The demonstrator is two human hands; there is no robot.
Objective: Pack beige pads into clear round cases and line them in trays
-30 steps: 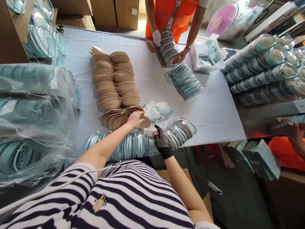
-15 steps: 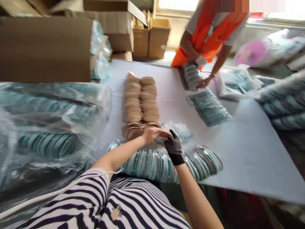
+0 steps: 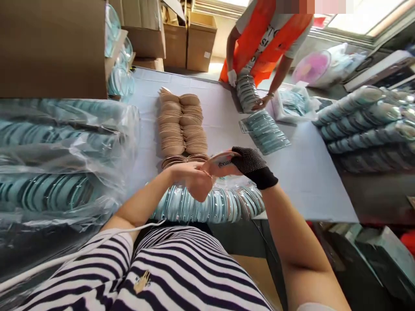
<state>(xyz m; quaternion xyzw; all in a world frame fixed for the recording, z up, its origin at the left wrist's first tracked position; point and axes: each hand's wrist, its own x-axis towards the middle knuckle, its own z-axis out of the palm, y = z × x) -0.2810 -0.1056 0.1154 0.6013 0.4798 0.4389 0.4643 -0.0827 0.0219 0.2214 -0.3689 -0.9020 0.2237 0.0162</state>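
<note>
A flat, rounded tan piece with dark lettering on its face [image 3: 220, 162] is held up between my two hands above the table. My left hand [image 3: 198, 181], bare, is closed at its left end, with the fingertips partly hidden. Its right end is pinched by my right hand [image 3: 251, 163], which wears a black dotted glove. Just beyond my left hand, similar brown rounded pieces [image 3: 183, 129] stand packed in two long columns. Below both hands, a row of pale blue, clear-wrapped rounded packs [image 3: 207, 206] lies along the near table edge.
Across the white table [image 3: 220, 103], a person in an orange vest [image 3: 259, 47] handles wrapped packs [image 3: 248, 93]. Another wrapped bundle [image 3: 267, 131] lies nearby. Plastic-covered stacks [image 3: 65, 151] and a large carton [image 3: 52, 52] flank the left; more stacks [image 3: 369, 116] stand right.
My hands have lifted the piece up and tilted it so its lettered face shows. My right hand has moved away from my body and to the right. The whole view has shifted.
</note>
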